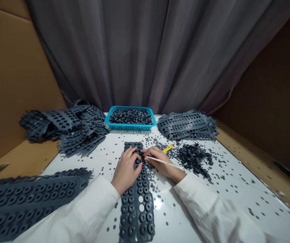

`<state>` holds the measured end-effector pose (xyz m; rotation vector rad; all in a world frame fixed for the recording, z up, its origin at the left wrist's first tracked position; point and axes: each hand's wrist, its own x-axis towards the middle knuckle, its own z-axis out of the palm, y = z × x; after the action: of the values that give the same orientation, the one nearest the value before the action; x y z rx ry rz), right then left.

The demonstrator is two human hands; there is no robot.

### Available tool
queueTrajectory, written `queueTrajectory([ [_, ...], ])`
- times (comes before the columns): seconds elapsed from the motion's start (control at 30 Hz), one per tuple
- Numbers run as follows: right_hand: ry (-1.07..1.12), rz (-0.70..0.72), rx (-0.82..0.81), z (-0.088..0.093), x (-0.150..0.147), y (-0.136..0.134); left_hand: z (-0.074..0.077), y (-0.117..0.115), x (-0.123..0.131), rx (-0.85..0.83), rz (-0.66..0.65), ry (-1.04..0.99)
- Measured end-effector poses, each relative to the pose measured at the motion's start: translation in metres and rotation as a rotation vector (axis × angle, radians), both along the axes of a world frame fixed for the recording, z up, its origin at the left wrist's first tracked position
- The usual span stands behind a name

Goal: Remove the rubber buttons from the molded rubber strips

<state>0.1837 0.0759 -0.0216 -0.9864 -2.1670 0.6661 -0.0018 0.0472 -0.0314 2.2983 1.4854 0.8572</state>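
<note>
From my head camera, I am working over a dark rubber strip that is lying lengthwise on the white table, directly in front of me. My left hand is resting across the top of the strip with its fingers spread, pressing down without clamping it. My right hand is close beside it but apart, pinching a thin white stick whose tip is reaching the strip just by my left fingers. Keeping the pressing hand this near the tip looks like a good way to hold the rubber steady. Two round holes are showing the table through the strip, nearer me than my hands. Loose rubber discs are scattering across the table, with a heap sitting to my right. Ahead, a blue basket of discs is standing between two piles of strips.
</note>
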Motion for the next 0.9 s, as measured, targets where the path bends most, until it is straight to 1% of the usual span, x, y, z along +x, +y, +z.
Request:
queueTrajectory([
  [0.17,-0.142,0.058,0.100,0.003,0.001,0.003,-0.002,0.000,0.000,-0.061,-0.013,0.030],
  [0.3,-0.211,0.080,0.216,-0.003,0.001,0.008,0.002,-0.002,0.000,-0.079,-0.010,0.058],
  [0.4,-0.205,0.071,0.267,-0.007,0.000,0.011,0.003,-0.003,0.000,-0.084,-0.009,0.066],
  [0.63,-0.222,0.034,0.255,-0.006,-0.002,0.012,0.001,-0.004,-0.001,-0.075,-0.013,0.069],
  [0.77,-0.208,-0.051,0.228,-0.006,0.002,0.018,0.002,-0.004,-0.001,-0.072,-0.007,0.071],
  [0.9,-0.128,-0.160,0.185,-0.003,0.009,0.025,0.004,-0.005,0.000,-0.079,-0.004,0.066],
])
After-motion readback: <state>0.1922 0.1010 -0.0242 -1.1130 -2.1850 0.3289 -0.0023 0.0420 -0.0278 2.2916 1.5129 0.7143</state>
